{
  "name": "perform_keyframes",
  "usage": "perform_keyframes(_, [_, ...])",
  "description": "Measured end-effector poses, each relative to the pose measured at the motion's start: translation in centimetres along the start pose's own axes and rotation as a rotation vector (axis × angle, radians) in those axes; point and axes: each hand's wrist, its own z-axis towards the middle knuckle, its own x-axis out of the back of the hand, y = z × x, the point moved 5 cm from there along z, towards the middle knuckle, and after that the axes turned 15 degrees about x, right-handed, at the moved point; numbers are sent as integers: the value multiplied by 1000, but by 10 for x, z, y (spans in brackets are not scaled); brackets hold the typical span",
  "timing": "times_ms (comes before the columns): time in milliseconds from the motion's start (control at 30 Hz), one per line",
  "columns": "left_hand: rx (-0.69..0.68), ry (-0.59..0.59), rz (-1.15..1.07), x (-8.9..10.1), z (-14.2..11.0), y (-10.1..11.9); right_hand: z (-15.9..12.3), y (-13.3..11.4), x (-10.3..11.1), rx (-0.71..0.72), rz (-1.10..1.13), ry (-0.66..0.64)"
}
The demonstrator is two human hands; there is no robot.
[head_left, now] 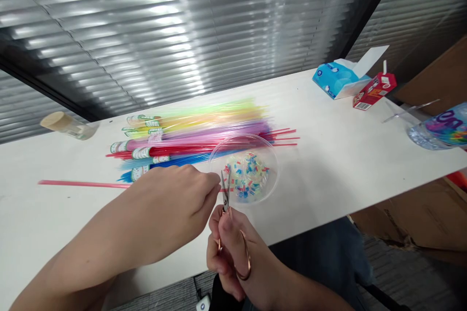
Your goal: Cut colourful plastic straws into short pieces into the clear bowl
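Observation:
My left hand [182,199] is closed around a thin red plastic straw [83,184], whose long end sticks out to the left over the table. The straw's short tip shows at the scissor blades. In my right hand [237,248] are small scissors [225,199] with copper-coloured loop handles, blades slightly parted and pointing away from me. Beneath the blades stands a clear round plastic bowl [272,187]. Small cut pieces [246,189] in red, blue and pale yellow lie in it. Behind the bowl, bundles of long straws [211,129] in green, yellow, purple, red and blue lie side by side.
A jar with a wooden lid [69,125] stands at the back left of the white table [321,165]. At the back right are a blue tissue box [337,80] and a red drink carton [374,91]. A colourful plastic cup [438,126] is near the right edge. Blinds [233,24] hang behind.

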Motion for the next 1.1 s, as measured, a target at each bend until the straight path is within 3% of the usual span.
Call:
perform_keyframes(500, [13,38,-69,6,3,3,0,6,0,-68,-39,58])
perform_keyframes(733, [22,33,-56,7,2,3,-3,-2,-1,31,-68,4])
perform_keyframes(1100, [-36,-9,-56,9,-6,12,-2,-3,-3,27,-77,8])
